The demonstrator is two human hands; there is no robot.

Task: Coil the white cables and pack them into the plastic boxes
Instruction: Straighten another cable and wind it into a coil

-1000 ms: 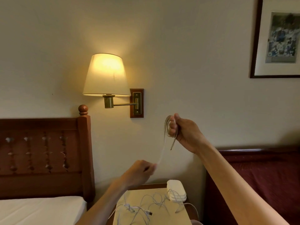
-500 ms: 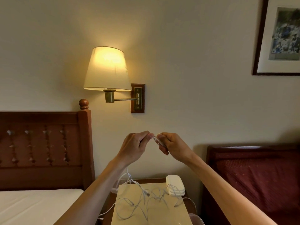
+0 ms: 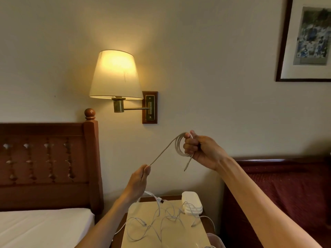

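Below the wall lamp [image 3: 115, 76], the right hand [image 3: 200, 151] is gripping the light, limp white cable [image 3: 179, 145] by its loops while the left hand [image 3: 140, 178] is pinching the springy tail.

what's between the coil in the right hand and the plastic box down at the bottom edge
Nothing solid that shows. The right hand holds the coiled cable in open air above the nightstand; the plastic box is only partly in frame. Loose cables lie on the tabletop beside it.
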